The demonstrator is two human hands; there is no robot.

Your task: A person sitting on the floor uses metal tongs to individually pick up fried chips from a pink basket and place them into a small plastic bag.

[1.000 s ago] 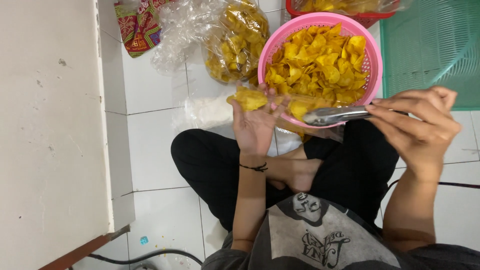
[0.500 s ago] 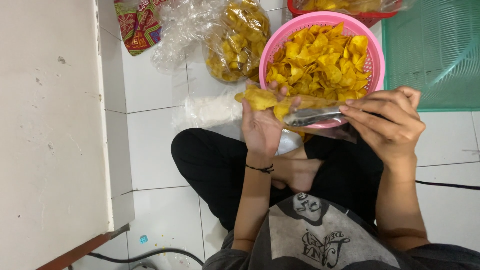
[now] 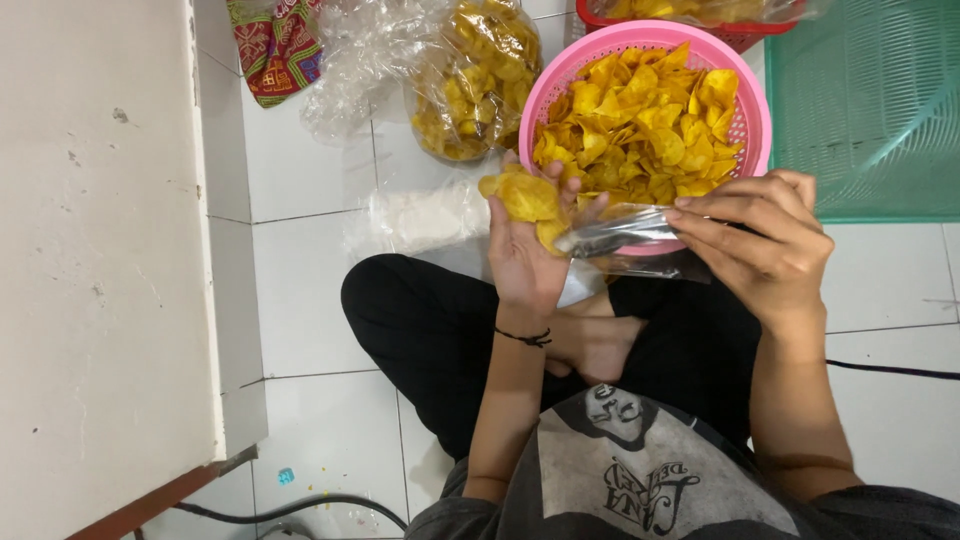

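Chips (image 3: 527, 197), golden yellow, thin, curled

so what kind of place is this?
Likely a home or small workshop floor used for packing snacks: white tiled floor, pink basket of yellow chips, filled clear bags beside it.

White tiled floor (image 3: 310, 290) carries a pink basket (image 3: 752, 130) of yellow chips, a clear bag of chips (image 3: 478, 85), a green mesh tray (image 3: 865, 100) and a black cable (image 3: 290, 505).
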